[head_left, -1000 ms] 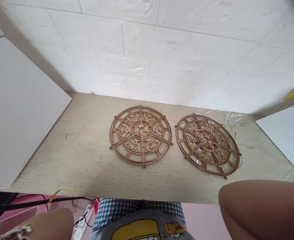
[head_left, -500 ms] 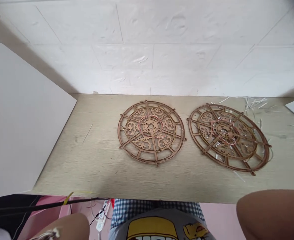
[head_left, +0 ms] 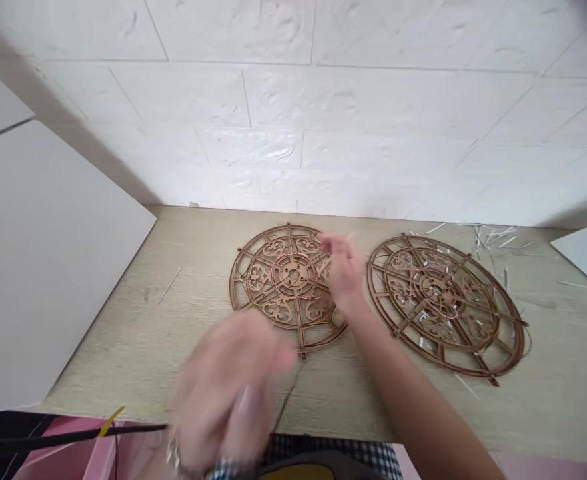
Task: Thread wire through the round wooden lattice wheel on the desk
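Observation:
A round brown openwork frame (head_left: 287, 303), like a spoked wheel with scroll patterns and thin coloured wires, lies flat on the table. My right hand (head_left: 344, 273) is over its right rim, fingers bent together near the upper right edge; whatever they may pinch is too small to make out. Nearer to me, my left hand (head_left: 230, 390) hovers over the front of the table, below the frame's lower left rim. It is smeared by motion, so its fingers cannot be read. A thin dark line (head_left: 287, 400) runs from the frame's bottom toward the table's front edge.
A second brown wheel-like frame (head_left: 443, 353) lies to the right. Thin white strips (head_left: 493, 235) are scattered behind it, and a single strip (head_left: 170, 285) lies at left. A white brick-patterned wall (head_left: 273, 93) closes the back; a white panel (head_left: 58, 267) stands at left.
Both hands have come into view over the table, the right one reaching the left frame's rim. The view has tilted up slightly, so the frames appear lower.

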`<control>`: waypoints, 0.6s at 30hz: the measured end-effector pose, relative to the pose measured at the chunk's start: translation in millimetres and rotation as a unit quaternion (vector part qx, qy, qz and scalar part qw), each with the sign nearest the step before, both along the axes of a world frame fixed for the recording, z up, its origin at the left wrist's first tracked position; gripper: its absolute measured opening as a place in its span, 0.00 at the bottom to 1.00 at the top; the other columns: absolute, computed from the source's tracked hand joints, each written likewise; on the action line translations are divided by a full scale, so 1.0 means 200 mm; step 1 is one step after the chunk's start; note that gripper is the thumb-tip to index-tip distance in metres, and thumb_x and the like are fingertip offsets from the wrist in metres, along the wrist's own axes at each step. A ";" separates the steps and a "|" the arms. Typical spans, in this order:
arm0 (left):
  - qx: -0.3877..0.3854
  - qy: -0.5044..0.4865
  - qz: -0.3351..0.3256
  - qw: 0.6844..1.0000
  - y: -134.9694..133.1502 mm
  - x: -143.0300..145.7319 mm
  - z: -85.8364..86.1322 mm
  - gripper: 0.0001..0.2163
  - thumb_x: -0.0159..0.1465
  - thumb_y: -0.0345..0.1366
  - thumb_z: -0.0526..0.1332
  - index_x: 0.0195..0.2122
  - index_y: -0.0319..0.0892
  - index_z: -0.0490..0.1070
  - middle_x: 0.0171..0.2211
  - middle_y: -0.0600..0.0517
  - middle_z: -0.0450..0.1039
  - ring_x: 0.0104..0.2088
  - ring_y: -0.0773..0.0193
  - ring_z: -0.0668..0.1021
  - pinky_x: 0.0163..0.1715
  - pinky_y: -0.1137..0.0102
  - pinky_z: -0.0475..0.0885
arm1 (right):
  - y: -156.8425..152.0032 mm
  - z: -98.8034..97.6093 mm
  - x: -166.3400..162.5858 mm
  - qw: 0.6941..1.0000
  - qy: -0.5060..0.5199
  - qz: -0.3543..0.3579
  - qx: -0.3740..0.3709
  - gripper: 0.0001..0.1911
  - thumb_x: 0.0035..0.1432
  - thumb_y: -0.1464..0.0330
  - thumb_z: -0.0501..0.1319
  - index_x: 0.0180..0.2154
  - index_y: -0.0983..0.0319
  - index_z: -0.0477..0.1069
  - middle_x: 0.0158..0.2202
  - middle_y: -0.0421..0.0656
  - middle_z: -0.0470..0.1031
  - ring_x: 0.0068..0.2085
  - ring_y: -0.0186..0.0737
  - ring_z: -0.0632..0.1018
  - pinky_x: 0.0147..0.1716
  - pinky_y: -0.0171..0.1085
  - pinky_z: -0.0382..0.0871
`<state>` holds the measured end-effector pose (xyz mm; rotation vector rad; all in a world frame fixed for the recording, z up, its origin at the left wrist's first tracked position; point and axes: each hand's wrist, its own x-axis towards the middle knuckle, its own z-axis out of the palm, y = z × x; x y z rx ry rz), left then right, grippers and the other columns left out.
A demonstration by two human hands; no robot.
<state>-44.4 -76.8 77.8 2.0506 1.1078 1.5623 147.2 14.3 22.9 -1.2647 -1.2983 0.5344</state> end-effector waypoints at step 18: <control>-0.179 0.332 -0.087 0.922 0.56 0.13 -0.29 0.10 0.62 0.35 0.56 0.36 0.45 0.79 0.33 0.51 0.79 0.34 0.62 0.76 0.35 0.69 0.67 | 0.03 -0.16 -0.07 0.983 -0.062 0.124 -0.121 0.16 0.63 0.57 0.49 0.45 0.59 0.67 0.21 0.36 0.68 0.25 0.35 0.73 0.32 0.35 0.68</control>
